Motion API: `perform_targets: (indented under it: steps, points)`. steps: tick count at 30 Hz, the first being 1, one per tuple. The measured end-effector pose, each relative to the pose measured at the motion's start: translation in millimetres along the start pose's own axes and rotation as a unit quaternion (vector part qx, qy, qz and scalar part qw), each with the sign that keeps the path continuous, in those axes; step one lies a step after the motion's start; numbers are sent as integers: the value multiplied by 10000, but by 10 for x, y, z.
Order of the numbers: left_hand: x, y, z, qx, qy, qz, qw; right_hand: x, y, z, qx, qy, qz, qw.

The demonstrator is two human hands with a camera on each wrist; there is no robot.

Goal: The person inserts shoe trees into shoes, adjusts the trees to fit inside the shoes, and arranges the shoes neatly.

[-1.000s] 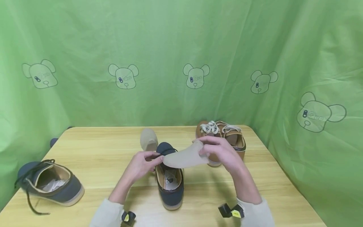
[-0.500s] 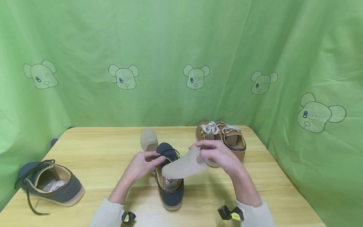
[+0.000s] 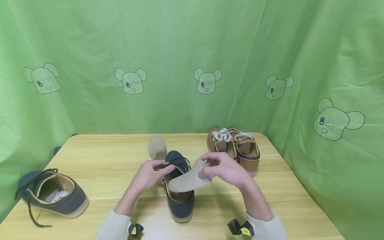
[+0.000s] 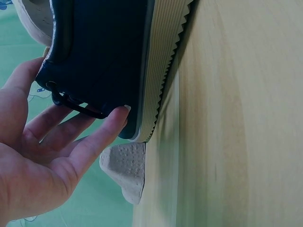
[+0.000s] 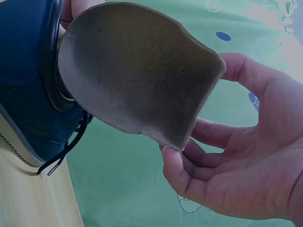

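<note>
In the head view a navy lace-up shoe (image 3: 181,211) stands mid-table with its heel toward me. My left hand (image 3: 150,175) holds its upper by the lace opening; the left wrist view shows the fingers along the shoe's side (image 4: 104,52). A grey moulded pulp shoe insert (image 3: 186,182) is pinched at its wide end by my right hand (image 3: 226,170). It slants down leftward, its rounded tip over the shoe's opening. In the right wrist view the insert's hollow face (image 5: 132,75) shows, thumb and fingers at its edge. How deep the tip sits is hard to tell.
Behind the shoe lies a second grey insert (image 3: 157,146). Another navy shoe (image 3: 70,201) with a loose lace and crumpled white stuffing stands at the left. Two brown shoes (image 3: 248,163) with white laces are back right. A green curtain (image 3: 168,40) surrounds the wooden table (image 3: 111,150).
My right hand has brought the insert down and leftward, its tip passing from above the laces to over the shoe's opening. The left hand and the navy shoe look unmoved.
</note>
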State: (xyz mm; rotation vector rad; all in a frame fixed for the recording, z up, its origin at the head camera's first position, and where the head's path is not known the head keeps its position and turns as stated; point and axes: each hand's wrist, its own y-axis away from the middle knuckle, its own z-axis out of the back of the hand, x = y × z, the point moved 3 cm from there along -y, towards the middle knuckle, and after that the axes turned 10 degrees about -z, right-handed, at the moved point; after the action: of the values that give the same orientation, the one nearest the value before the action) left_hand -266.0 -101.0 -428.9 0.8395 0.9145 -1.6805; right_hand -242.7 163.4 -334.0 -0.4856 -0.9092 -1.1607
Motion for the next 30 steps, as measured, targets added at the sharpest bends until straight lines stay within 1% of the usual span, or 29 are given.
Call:
perform_targets:
  steps: [5,14,17,24,30]
  points:
    - [-6,1,-1,-5,-67,-48,10000,16,-5,-37,92,174,45,9998]
    - [3,-2,-13,-8,2,-19,10000,56,29,-87,78,442,201,9988]
    - [-1,0,-10,-16,-16,-35,10000,70,30,-117,22,525,166,9985]
    - [-2,-3,-4,-80,-295,-94,9995,83,13,-189,-17,560,130,9983]
    - [-9,-4,-8,-84,-257,-76,9996,97,2,-247,-133,669,131,9976]
